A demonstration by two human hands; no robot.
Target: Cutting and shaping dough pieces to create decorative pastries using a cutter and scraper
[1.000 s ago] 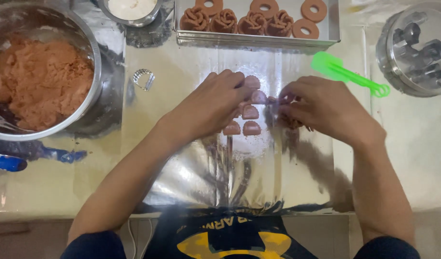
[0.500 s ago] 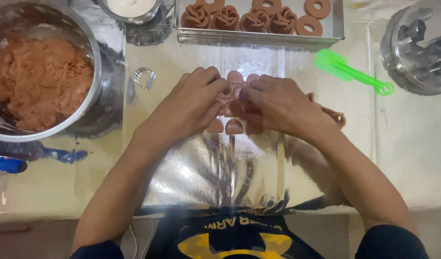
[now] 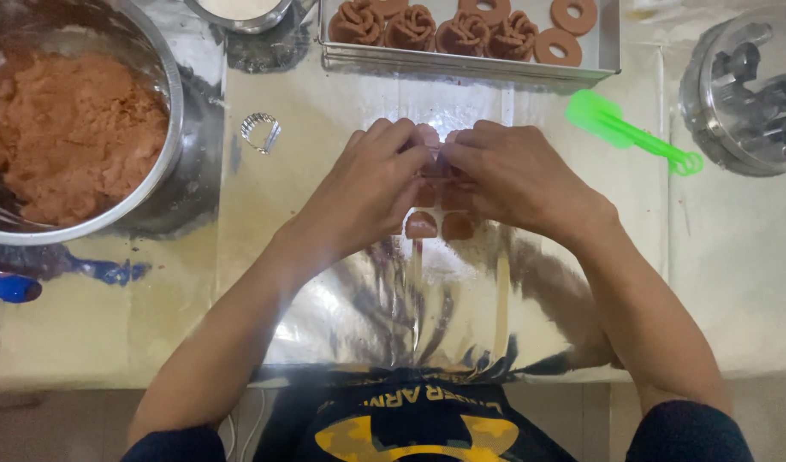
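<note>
At my far left sits the steel bowl (image 3: 174, 111) of brown dough (image 3: 68, 128), well apart from my work; nearer lies a small fluted cutter (image 3: 261, 132); my left hand (image 3: 363, 190) and right hand (image 3: 517, 175) meet fingertip to fingertip, pinched together on the dough petals (image 3: 436, 224); these lie directly beneath and between both hands, equally near each, two showing just toward me; beyond stands the tray (image 3: 611, 38) of finished dough roses (image 3: 410, 27); a green tool (image 3: 632, 133) lies right
</note>
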